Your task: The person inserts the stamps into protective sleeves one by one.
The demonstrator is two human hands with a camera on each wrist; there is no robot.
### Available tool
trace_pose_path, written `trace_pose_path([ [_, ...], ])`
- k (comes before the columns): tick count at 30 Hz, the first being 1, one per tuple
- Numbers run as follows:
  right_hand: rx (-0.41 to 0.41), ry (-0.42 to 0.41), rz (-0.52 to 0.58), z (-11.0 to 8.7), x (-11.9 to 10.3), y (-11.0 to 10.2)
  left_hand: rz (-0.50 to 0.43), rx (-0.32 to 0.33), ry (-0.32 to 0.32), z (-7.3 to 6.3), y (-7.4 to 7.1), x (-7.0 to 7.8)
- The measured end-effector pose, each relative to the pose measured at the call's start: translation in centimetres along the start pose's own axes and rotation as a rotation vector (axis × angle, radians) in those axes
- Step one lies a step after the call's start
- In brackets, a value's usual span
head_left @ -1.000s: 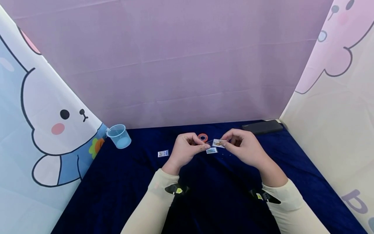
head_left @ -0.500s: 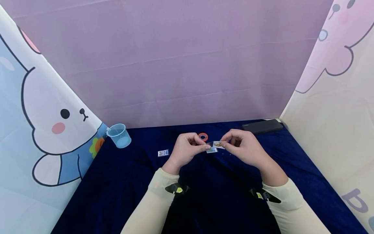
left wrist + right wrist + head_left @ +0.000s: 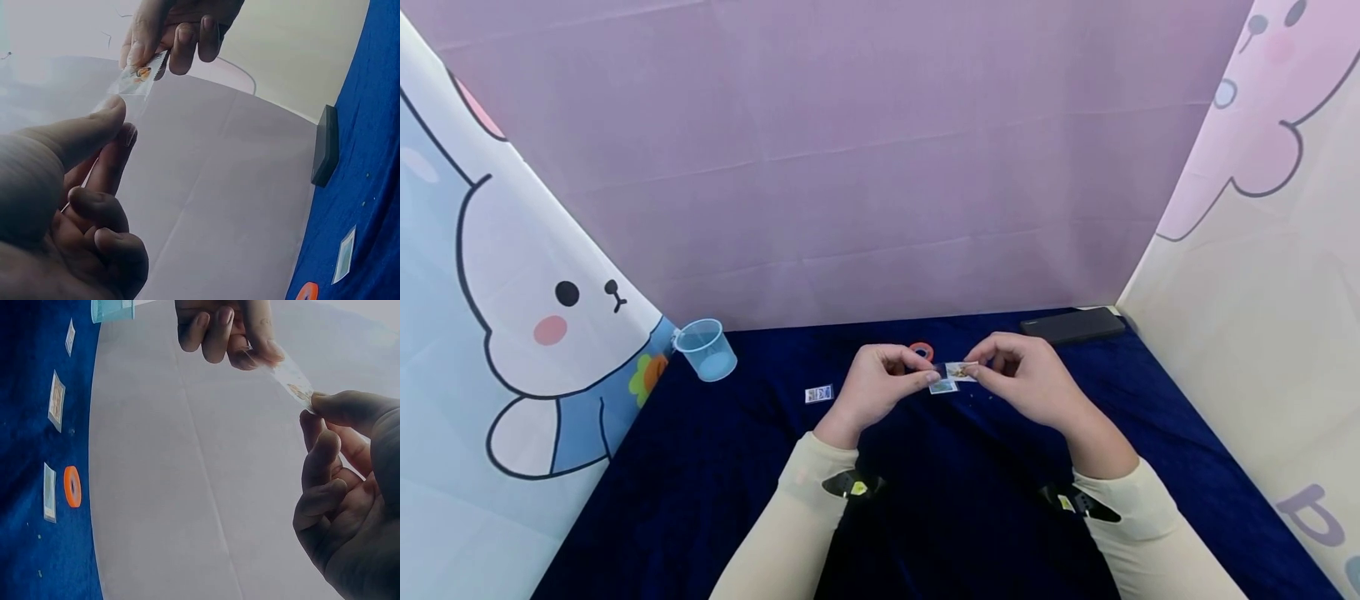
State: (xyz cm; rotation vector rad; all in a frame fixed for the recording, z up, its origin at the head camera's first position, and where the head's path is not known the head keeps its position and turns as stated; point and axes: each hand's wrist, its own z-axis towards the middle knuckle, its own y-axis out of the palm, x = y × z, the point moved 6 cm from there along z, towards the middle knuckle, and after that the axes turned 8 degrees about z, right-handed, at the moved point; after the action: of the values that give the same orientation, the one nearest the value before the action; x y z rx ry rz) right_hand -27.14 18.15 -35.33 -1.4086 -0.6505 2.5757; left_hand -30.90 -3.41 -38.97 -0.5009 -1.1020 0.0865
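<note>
Above the table, both hands meet over a small stamp [image 3: 958, 372] with a coloured picture and a toothed edge. My left hand [image 3: 883, 383] pinches the clear plastic sleeve [image 3: 139, 104] between thumb and index finger. From the other side, my right hand [image 3: 1030, 379] pinches the stamp at its edge. In the left wrist view the stamp overlaps the sleeve's opening. A sleeved stamp [image 3: 943, 387] lies on the cloth just beneath the fingers, and another stamp [image 3: 818, 393] lies left of the left hand. The right wrist view shows a further sleeved stamp [image 3: 56, 401] between them.
Behind the hands lies an orange tape roll [image 3: 921, 351]. A blue see-through cup [image 3: 706, 352] stands at the back left, and a flat black case [image 3: 1072, 325] at the back right. Printed fabric walls enclose the dark blue cloth [image 3: 760, 467]. Tiny specks dot the cloth.
The sleeve and the stamp have come into line, the stamp's near edge now overlapping the sleeve. Both hands have hardly moved and keep their pinches.
</note>
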Motion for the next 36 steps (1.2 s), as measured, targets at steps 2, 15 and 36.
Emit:
trace_pose_path([
  [2,0.007,0.003,0.008,0.0,-0.7,0.0,0.003,-0.003,0.006,0.0,0.0,0.1],
  [15,0.015,0.032,0.042,-0.1,-2.8,-0.1,-0.044,-0.025,0.08,0.1,0.1,0.8],
  [36,0.016,0.043,0.046,0.2,1.5,-0.2,-0.102,0.006,0.058,0.3,-0.4,0.7],
])
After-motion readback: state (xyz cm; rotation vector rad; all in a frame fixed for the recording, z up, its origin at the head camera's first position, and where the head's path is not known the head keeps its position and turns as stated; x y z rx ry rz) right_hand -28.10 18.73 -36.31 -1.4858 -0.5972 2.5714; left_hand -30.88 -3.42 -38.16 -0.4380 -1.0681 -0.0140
